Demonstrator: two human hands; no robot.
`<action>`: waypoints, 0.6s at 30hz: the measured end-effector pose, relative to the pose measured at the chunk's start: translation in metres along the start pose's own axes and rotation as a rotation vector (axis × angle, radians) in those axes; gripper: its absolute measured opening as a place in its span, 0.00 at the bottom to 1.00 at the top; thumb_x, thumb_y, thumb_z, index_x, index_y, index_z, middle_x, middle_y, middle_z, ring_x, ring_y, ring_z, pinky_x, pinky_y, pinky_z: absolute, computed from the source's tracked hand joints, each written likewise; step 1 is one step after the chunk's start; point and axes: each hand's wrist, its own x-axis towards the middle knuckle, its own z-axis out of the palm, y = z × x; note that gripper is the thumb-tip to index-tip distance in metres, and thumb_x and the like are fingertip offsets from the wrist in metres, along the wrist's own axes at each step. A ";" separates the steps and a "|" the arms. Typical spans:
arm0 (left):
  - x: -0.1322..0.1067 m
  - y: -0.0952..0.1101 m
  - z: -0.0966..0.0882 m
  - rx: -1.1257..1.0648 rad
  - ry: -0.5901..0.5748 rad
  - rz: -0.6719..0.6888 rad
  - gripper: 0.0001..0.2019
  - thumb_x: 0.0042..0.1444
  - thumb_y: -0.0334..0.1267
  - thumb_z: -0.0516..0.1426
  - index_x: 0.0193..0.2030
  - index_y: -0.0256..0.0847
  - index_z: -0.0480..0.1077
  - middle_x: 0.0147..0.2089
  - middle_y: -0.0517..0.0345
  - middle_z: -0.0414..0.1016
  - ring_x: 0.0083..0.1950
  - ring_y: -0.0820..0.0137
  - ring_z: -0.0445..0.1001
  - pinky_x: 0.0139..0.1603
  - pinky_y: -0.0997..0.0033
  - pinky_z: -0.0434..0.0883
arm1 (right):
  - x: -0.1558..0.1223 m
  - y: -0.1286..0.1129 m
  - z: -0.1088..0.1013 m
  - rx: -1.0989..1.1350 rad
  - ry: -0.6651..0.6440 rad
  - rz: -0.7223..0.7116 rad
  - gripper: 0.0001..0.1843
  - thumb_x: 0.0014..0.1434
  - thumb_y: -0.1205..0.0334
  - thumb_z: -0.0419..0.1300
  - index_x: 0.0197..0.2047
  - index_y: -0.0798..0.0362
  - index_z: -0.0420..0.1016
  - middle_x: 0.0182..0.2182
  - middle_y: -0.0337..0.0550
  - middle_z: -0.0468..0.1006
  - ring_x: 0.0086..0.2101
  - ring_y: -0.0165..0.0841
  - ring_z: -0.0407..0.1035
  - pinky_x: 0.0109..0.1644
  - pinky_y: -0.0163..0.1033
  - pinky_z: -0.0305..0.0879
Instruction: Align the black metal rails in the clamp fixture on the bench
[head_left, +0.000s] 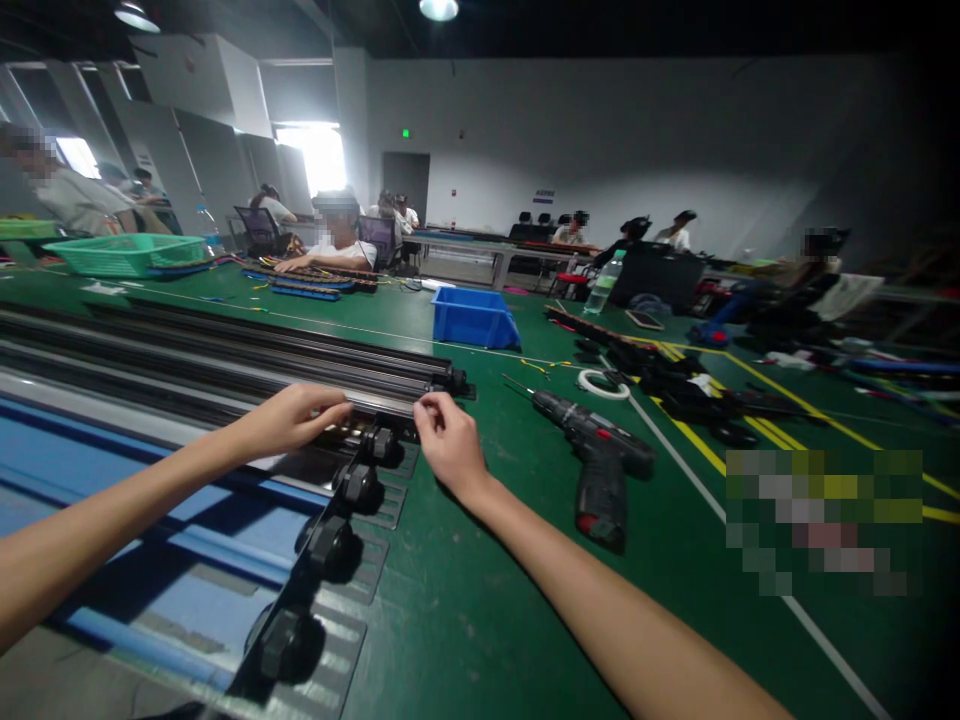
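Long black metal housings point(225, 345) lie side by side on the green table. At their near end runs a dark end plate with black hex cable glands point(328, 545) and slotted metal tabs point(367, 565). My left hand point(296, 418) is over the housing by the farther gland, with thumb and fingers pinched together. Just right of it, my right hand point(450, 440) is closed, its fingertips at the corner of the housing end. Whatever either hand pinches is too small or hidden to name. A black cordless drill point(596, 450) rests on its side to the right of my right hand.
A blue bin point(474, 318) stands beyond my hands, and a green basket point(124, 256) is at the far left. A white tape roll point(603, 384), dark cable bundles point(660, 375) and a clear bottle point(604, 283) occupy the right side. A co-worker point(341, 240) leans over wiring across the table.
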 end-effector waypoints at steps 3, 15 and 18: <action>0.000 -0.014 -0.009 0.092 0.168 -0.031 0.19 0.68 0.51 0.48 0.39 0.39 0.72 0.37 0.54 0.75 0.38 0.67 0.71 0.39 0.72 0.65 | 0.007 0.023 -0.006 -0.038 0.125 0.083 0.14 0.68 0.59 0.52 0.51 0.55 0.73 0.41 0.48 0.78 0.37 0.35 0.73 0.44 0.39 0.68; -0.003 -0.090 -0.011 0.282 0.228 -0.192 0.27 0.63 0.59 0.49 0.52 0.38 0.74 0.54 0.46 0.74 0.55 0.57 0.73 0.58 0.62 0.68 | 0.004 0.034 0.002 -0.322 -0.158 0.136 0.26 0.69 0.69 0.42 0.65 0.67 0.65 0.58 0.60 0.74 0.58 0.41 0.69 0.63 0.45 0.62; 0.002 -0.086 -0.007 0.291 0.222 -0.203 0.28 0.64 0.59 0.48 0.51 0.38 0.75 0.54 0.45 0.75 0.56 0.56 0.72 0.59 0.61 0.67 | 0.005 0.034 0.003 -0.337 -0.165 0.139 0.26 0.68 0.70 0.43 0.65 0.68 0.65 0.57 0.61 0.75 0.56 0.42 0.71 0.62 0.45 0.64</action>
